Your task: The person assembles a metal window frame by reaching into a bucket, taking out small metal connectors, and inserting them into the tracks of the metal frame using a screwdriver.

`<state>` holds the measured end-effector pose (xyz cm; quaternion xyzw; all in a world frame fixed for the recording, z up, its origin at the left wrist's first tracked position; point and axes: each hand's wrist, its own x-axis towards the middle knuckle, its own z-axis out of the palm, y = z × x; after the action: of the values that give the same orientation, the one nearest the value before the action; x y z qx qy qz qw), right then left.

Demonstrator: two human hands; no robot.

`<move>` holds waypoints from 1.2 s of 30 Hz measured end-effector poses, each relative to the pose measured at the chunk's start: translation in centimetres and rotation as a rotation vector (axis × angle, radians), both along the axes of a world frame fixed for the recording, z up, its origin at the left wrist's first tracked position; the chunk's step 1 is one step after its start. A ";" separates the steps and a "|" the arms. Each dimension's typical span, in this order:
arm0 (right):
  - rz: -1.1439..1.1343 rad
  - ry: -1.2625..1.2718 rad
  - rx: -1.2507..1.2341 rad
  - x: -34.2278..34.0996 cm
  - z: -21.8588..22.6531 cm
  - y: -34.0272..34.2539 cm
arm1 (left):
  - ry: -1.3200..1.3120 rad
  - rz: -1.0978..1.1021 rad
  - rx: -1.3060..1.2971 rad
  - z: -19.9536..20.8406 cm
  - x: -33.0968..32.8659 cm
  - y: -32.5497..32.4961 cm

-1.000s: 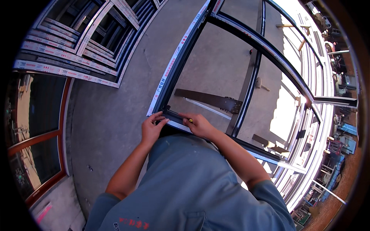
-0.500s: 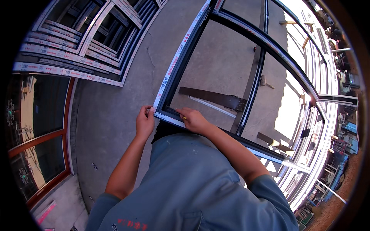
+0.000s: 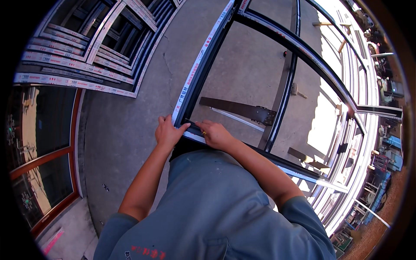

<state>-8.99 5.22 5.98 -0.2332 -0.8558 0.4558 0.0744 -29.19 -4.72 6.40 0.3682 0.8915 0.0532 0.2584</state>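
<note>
A large black window frame lies before me, its outer edge covered in white printed film. At its near left corner, my left hand is closed round the outer edge, with the thumb reaching over the top of the corner. Just to the right, my right hand is closed above the near rail, its fingers pinched together. A small yellow bit shows beneath those fingers; what it belongs to is mostly hidden. The two hands are close together but apart.
Film-wrapped frames are stacked at the far left. Below them stands a brown-framed glass panel. Beneath the frame are a dark support bar and, on the floor, a mallet. Tools and clutter line the right side.
My left hand has shifted slightly up and its thumb has swung right, over the corner toward my right hand. My right hand has moved slightly left along the rail.
</note>
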 end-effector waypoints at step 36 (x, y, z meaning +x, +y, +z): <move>0.104 -0.219 0.128 -5.4 2.6 1.4 | 0.018 -0.001 -0.030 -0.2 -0.3 1.5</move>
<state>-14.40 6.64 8.61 -0.2317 -0.8970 0.3754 -0.0282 -29.47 -3.20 6.21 0.3651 0.8944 0.0362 0.2557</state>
